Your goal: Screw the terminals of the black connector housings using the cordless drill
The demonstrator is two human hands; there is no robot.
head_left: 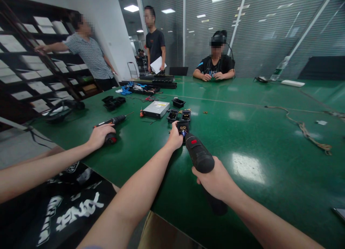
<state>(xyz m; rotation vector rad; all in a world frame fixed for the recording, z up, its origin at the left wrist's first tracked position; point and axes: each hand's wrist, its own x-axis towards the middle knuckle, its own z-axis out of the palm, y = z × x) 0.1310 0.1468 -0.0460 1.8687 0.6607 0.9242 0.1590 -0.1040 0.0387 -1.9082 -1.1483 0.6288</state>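
Observation:
My right hand (pixel 217 179) is wrapped around the handle of a black cordless drill (pixel 198 152) with a red button on its body. The drill's front end points away from me, at a small black plastic box with brass-coloured parts inside (pixel 183 126). Fingers of my left hand (pixel 176 137) grip that box at its left side, on the table. A bluish light shines where drill and box meet, and the bit's tip cannot be made out. Just beyond stand two similar black boxes, a left one (pixel 172 115) and a right one (pixel 185 115).
On the green table (pixel 269 134), a silver disc drive (pixel 156 109) lies beyond my left hand. At left, a co-worker's hand (pixel 101 135) rests on another drill (pixel 113 121). Black trays (pixel 113 102), blue gloves (pixel 126 89) and a cord (pixel 304 128) lie farther off. Someone sits opposite.

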